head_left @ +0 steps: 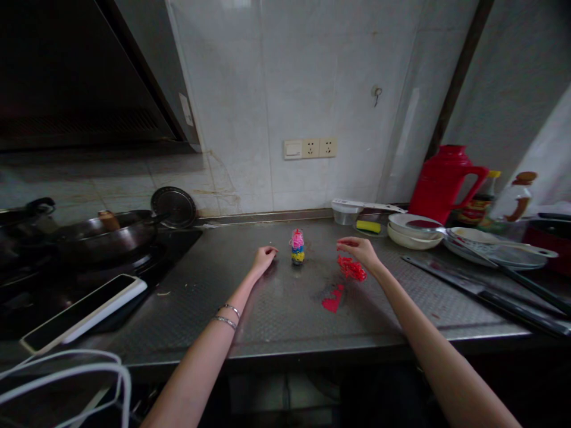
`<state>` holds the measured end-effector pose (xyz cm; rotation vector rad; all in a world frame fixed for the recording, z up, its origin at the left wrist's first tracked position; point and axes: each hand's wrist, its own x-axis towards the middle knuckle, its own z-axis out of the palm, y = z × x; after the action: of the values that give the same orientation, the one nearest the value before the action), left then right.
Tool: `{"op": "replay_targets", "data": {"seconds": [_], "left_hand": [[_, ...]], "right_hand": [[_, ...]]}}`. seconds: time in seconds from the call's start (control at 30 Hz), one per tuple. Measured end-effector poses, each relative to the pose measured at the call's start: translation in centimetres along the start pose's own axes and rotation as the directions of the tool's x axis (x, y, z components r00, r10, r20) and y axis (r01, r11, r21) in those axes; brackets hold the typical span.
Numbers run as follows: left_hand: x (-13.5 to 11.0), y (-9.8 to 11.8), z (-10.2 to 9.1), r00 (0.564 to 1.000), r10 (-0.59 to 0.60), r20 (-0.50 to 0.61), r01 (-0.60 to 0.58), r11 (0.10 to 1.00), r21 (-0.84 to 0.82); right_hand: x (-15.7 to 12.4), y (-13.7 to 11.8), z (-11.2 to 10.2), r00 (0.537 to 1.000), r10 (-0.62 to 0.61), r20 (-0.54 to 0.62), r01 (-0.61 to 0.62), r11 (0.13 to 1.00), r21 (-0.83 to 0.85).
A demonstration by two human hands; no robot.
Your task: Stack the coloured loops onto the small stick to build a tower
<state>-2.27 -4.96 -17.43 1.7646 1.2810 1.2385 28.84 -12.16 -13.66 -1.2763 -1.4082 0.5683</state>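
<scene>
Small jar (297, 246) striped pink, blue, yellow; red elastic bands (351, 268); grey diamond-pattern steel bench (276, 315); red thermos flask (441, 184).

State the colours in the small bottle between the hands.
Pink on top, then blue and yellow, in the small bottle; best seen in the head view.

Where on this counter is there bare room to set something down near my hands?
The steel counter is bare between your left hand and the black cooktop, and in front of the band-filled jar. Crowding starts right of the red rubber bands, where white bowls and long dark utensils fill the counter.
</scene>
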Motion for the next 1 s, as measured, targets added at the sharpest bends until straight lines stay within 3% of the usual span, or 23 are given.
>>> {"op": "replay_targets", "data": {"seconds": [0.23, 0.43, 0.63, 1.0], "left_hand": [[0.2, -0.4, 0.0, 1.0, 0.009, 0.013, -0.009, 1.0, 0.006], [0.0, -0.2, -0.1, 1.0, -0.001, 0.014, 0.001, 1.0, 0.025], [-0.2, 0.1, -0.1, 1.0, -0.004, 0.019, 0.003, 0.999, 0.04], [0.3, -0.7, 0.2, 0.999, 0.013, 0.032, -0.014, 0.999, 0.053]], "right_hand": [[2.5, -5.4, 4.3, 0.997, -0.065, -0.043, 0.07, 0.992, 0.106], [4.0, -9.2, 8.2, 0.986, -0.168, 0.025, 0.159, 0.966, 0.204], [4.3, -9.6, 10.0, 0.982, -0.178, 0.064, 0.162, 0.966, 0.201], [3.8, -8.6, 10.1, 0.975, -0.195, 0.11, 0.183, 0.977, 0.108]]}}
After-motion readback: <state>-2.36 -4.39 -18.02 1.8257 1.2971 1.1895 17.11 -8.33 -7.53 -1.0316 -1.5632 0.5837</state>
